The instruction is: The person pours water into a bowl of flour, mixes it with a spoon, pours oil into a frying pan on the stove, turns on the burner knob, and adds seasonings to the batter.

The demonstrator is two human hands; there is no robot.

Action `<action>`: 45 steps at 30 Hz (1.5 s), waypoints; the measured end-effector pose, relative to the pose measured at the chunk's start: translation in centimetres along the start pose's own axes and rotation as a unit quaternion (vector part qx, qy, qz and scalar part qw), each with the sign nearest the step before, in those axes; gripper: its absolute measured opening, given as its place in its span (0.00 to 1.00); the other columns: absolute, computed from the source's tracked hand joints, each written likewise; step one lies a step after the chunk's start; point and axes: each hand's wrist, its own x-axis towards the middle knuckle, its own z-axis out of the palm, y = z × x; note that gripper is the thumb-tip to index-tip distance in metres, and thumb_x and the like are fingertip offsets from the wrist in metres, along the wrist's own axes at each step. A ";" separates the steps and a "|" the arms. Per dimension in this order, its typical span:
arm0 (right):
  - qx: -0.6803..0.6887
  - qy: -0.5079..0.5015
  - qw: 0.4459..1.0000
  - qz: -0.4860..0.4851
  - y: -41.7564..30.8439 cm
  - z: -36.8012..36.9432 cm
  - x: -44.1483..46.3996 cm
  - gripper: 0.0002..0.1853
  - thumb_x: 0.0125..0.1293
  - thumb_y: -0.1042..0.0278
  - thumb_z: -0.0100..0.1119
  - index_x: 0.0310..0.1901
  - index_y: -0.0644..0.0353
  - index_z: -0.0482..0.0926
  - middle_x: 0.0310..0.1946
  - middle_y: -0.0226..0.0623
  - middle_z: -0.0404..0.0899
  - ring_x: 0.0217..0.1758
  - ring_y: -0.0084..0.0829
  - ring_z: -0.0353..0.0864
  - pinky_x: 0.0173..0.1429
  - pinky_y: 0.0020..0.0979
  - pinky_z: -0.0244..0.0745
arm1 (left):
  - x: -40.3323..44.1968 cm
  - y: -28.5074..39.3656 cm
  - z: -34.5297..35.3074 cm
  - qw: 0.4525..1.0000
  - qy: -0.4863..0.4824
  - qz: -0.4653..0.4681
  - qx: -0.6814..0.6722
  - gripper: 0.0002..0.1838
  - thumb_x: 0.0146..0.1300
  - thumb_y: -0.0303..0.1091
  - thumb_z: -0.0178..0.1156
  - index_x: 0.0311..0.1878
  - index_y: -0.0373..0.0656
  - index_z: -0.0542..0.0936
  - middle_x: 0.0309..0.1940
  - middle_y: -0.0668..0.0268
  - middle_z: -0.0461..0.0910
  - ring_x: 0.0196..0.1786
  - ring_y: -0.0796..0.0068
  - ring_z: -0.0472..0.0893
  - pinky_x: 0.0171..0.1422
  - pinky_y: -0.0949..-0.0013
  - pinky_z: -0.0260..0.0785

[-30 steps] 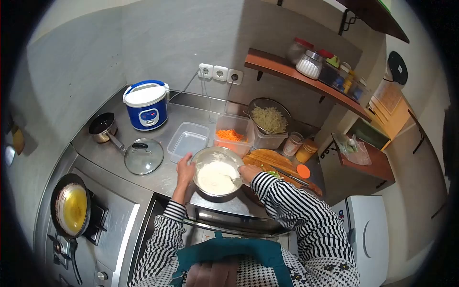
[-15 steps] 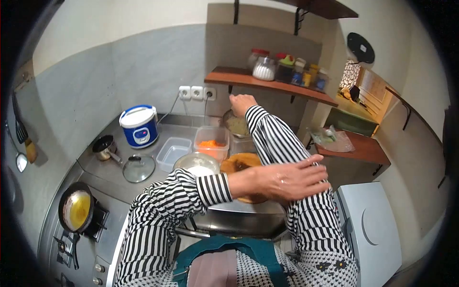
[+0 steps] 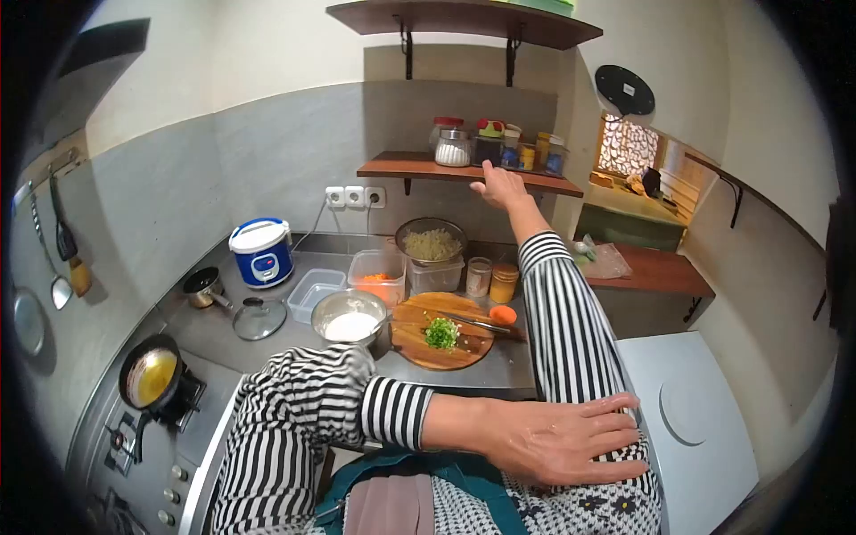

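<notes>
The right hand [image 3: 501, 187] is stretched up at the front edge of the lower shelf [image 3: 392, 166], thumb set apart from the fingers; it is seen from behind, so I cannot tell how far the fingers bend, or whether they hold or touch anything. Just behind its fingertips, near the shelf's front edge, stands a dark container [image 3: 487, 150]. A lidded jar [image 3: 452, 149] with white contents stands to its left, small bottles [image 3: 527, 158] to its right, towards the shelf's right end.

The left hand [image 3: 544, 437] lies palm down, fingers spread, on the striped right sleeve [image 3: 562, 321] (its skin looks wet), gripping nothing.

Below, near the front edge of the steel counter [image 3: 214, 343], is a round wooden board [image 3: 413, 312] bearing chopped greens [image 3: 441, 333] and a knife [image 3: 473, 323], whose handle crosses the board's right edge. Just left sits a metal bowl [image 3: 379, 334] of pale mixture. Towards the counter's back edge are a strainer of pale shreds [image 3: 432, 242], a clear box of orange shreds [image 3: 376, 287] and, further left, a blue rice cooker [image 3: 262, 254]. At the counter's left, a black pan [image 3: 134, 354] of yellow liquid sits on the stove.
</notes>
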 end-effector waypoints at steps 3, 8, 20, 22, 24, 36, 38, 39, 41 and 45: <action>0.172 0.010 0.984 -0.048 -4.4 -3.1 -1.4 0.35 0.57 0.44 0.54 0.57 0.66 0.62 0.53 0.54 0.69 0.57 0.46 0.68 0.57 0.42 0.65 | -3.8 -0.4 2.0 0.994 0.073 0.043 0.073 0.21 0.58 0.31 0.49 0.56 0.36 0.67 0.53 0.47 0.68 0.58 0.53 0.68 0.66 0.51 0.54; 0.102 0.056 0.873 -0.474 -17.3 -9.8 -11.8 0.45 0.39 0.60 0.70 0.62 0.57 0.59 0.57 0.46 0.66 0.62 0.41 0.63 0.64 0.37 0.58 | -22.1 -10.3 -3.2 0.788 -0.248 -0.147 0.544 0.25 0.60 0.39 0.49 0.61 0.43 0.62 0.58 0.56 0.64 0.62 0.63 0.64 0.68 0.56 0.51; 0.377 0.340 0.526 -0.682 -31.9 -8.0 -25.1 0.23 0.63 0.63 0.43 0.60 0.52 0.58 0.57 0.46 0.63 0.63 0.45 0.60 0.64 0.54 0.54 | -35.8 -11.3 -20.9 0.564 0.188 -0.770 0.232 0.22 0.56 0.43 0.58 0.47 0.35 0.76 0.40 0.53 0.79 0.46 0.63 0.78 0.50 0.64 0.69; 0.269 0.385 0.588 -0.658 -31.4 -4.8 -20.3 0.25 0.62 0.67 0.44 0.62 0.51 0.57 0.64 0.36 0.57 0.70 0.44 0.47 0.72 0.48 0.36 | -35.4 -10.0 -22.3 0.506 0.295 -0.799 0.133 0.21 0.56 0.42 0.59 0.45 0.33 0.77 0.39 0.52 0.79 0.44 0.64 0.78 0.47 0.65 0.69; 0.315 0.263 0.629 -0.660 -32.0 -4.9 -20.0 0.25 0.61 0.66 0.45 0.61 0.58 0.59 0.60 0.46 0.61 0.64 0.44 0.58 0.68 0.47 0.50 | -34.8 -10.3 -21.1 0.472 0.341 -0.807 0.095 0.21 0.56 0.42 0.59 0.47 0.36 0.76 0.36 0.58 0.78 0.38 0.68 0.77 0.40 0.67 0.70; 0.208 -0.086 0.942 -0.250 -21.8 15.3 -12.8 0.08 0.49 0.73 0.55 0.33 0.61 0.76 0.35 0.47 0.75 0.38 0.43 0.76 0.41 0.38 0.74 | -51.5 -3.1 0.5 0.506 0.246 -0.818 0.119 0.32 0.56 0.43 0.59 0.59 0.34 0.64 0.56 0.49 0.68 0.57 0.57 0.70 0.59 0.63 0.62; 0.100 -0.178 0.960 -0.189 -19.9 22.1 -11.3 0.09 0.52 0.69 0.52 0.31 0.65 0.77 0.31 0.53 0.75 0.38 0.46 0.77 0.40 0.42 0.73 | -53.8 -2.3 4.3 0.443 0.284 -0.832 0.177 0.30 0.55 0.38 0.58 0.59 0.34 0.63 0.56 0.48 0.67 0.58 0.56 0.68 0.61 0.63 0.60; 0.114 -0.218 0.950 -0.191 -20.2 23.9 -11.0 0.10 0.52 0.68 0.52 0.31 0.66 0.77 0.31 0.53 0.75 0.39 0.46 0.78 0.40 0.43 0.73 | -55.0 -2.4 5.7 0.421 0.304 -0.832 0.193 0.29 0.55 0.35 0.57 0.59 0.33 0.63 0.56 0.48 0.67 0.59 0.56 0.68 0.62 0.63 0.59; 0.141 -0.302 0.923 -0.193 -21.2 26.2 -10.5 0.11 0.53 0.68 0.51 0.32 0.67 0.78 0.32 0.55 0.76 0.39 0.46 0.78 0.39 0.45 0.73 | -57.1 -2.8 7.5 0.397 0.361 -0.827 0.168 0.27 0.53 0.28 0.54 0.58 0.33 0.64 0.55 0.48 0.68 0.59 0.56 0.68 0.62 0.64 0.59; 0.020 -0.319 0.923 -0.216 -21.4 25.9 -7.1 0.10 0.56 0.69 0.48 0.30 0.62 0.80 0.30 0.48 0.79 0.35 0.41 0.81 0.34 0.40 0.76 | -58.8 -3.7 9.2 0.365 0.518 -0.773 0.030 0.26 0.47 0.16 0.46 0.54 0.30 0.68 0.47 0.53 0.74 0.50 0.64 0.74 0.56 0.69 0.64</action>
